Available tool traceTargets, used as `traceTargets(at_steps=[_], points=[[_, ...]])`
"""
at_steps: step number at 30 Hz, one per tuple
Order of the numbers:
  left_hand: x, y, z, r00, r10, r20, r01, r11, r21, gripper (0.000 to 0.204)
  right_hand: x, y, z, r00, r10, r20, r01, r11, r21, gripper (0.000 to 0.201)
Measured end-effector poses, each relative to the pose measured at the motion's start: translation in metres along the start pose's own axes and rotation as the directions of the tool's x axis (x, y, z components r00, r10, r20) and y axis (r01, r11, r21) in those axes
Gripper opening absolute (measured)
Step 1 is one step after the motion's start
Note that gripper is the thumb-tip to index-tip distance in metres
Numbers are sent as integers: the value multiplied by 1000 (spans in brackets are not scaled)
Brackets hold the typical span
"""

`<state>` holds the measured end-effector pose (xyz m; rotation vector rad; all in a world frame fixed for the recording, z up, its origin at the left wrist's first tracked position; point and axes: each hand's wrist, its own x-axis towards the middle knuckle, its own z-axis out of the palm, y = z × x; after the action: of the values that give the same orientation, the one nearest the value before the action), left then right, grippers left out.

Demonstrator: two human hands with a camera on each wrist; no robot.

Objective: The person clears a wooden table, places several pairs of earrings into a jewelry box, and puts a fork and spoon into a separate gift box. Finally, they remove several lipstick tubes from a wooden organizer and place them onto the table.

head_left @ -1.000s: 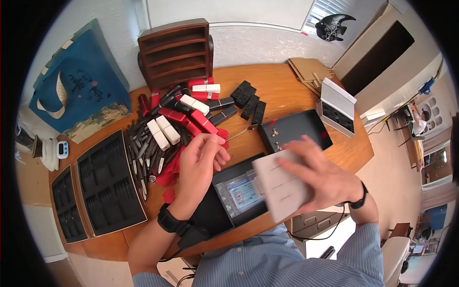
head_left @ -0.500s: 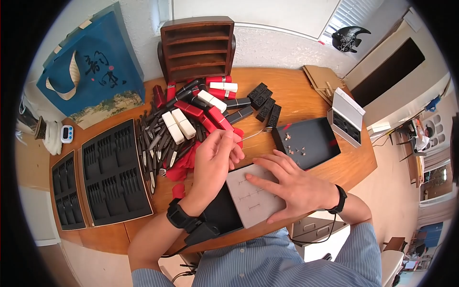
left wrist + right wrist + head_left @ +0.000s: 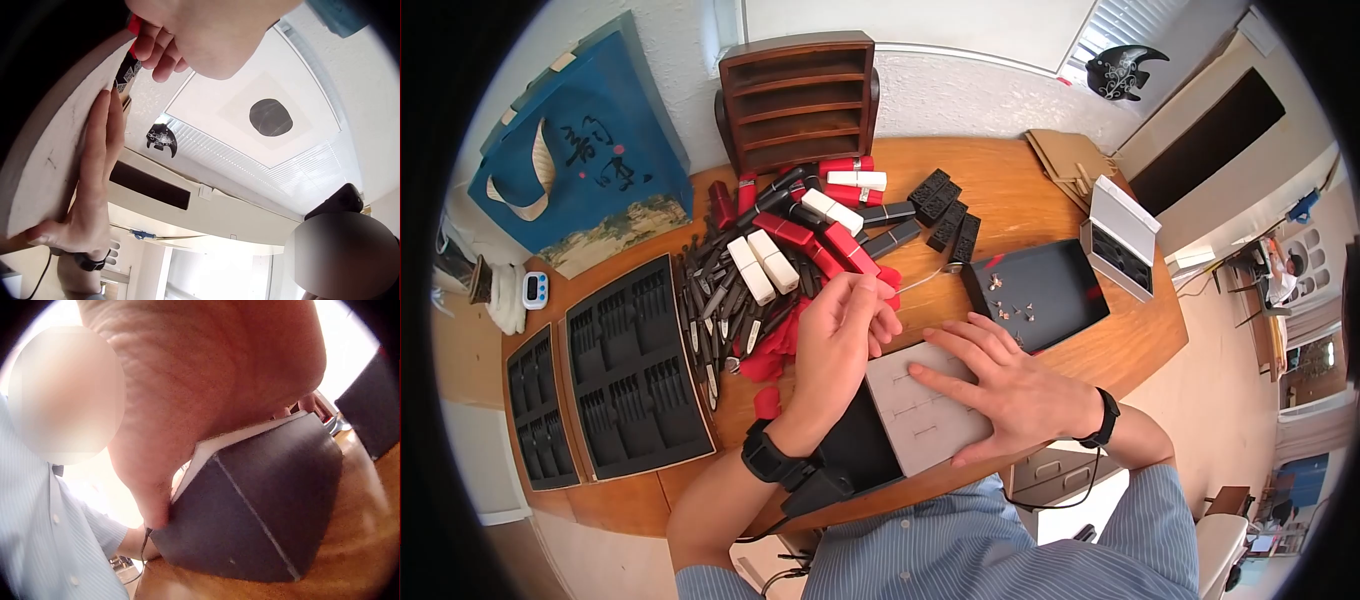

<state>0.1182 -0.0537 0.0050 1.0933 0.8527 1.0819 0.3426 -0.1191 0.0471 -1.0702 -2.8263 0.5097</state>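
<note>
My right hand (image 3: pixel 1025 390) lies spread over a pale grey padded insert (image 3: pixel 908 410) with short slits, the thumb at its near edge. The insert sits on the right part of a long black box (image 3: pixel 855 450); in the right wrist view it shows as a pale layer along the rim of the black box (image 3: pixel 269 500). Above the insert's left edge hovers my left hand (image 3: pixel 835 340), fingers curled and thumb tip against the index finger; I cannot tell whether something small is pinched there. Several small copper-coloured pieces (image 3: pixel 997 284) lie in a shallow black tray (image 3: pixel 1060 285).
Red, white and black cases (image 3: pixel 775 260) and dark slim handles (image 3: pixel 715 300) pile up at left. Black moulded trays (image 3: pixel 635 380) lie further left. A small wooden shelf (image 3: pixel 800 105), a blue bag (image 3: pixel 590 150), black blocks (image 3: pixel 945 205) and an open white case (image 3: pixel 1120 240) stand around.
The insert came down from a tilted, raised position onto the box, covering the bagged blue paper inside. My right hand flattened on it; the left hand kept its pose.
</note>
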Motion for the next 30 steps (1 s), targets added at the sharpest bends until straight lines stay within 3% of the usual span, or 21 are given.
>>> traceTargets(at_steps=[19,21,30], points=[[-1,2,1,1000,-8,6,8,1000,25,31,-4,-10,14,1000,-12,-17,11,996,-87,99],[0,3,1,1000,-8,1,7,999,38,32,0,-20,19,993,-117,2,117,991,-59,98],[-1,4,2,1000,-6,-4,7,998,64,33,4,-23,26,994,-102,28,104,991,-81,100]])
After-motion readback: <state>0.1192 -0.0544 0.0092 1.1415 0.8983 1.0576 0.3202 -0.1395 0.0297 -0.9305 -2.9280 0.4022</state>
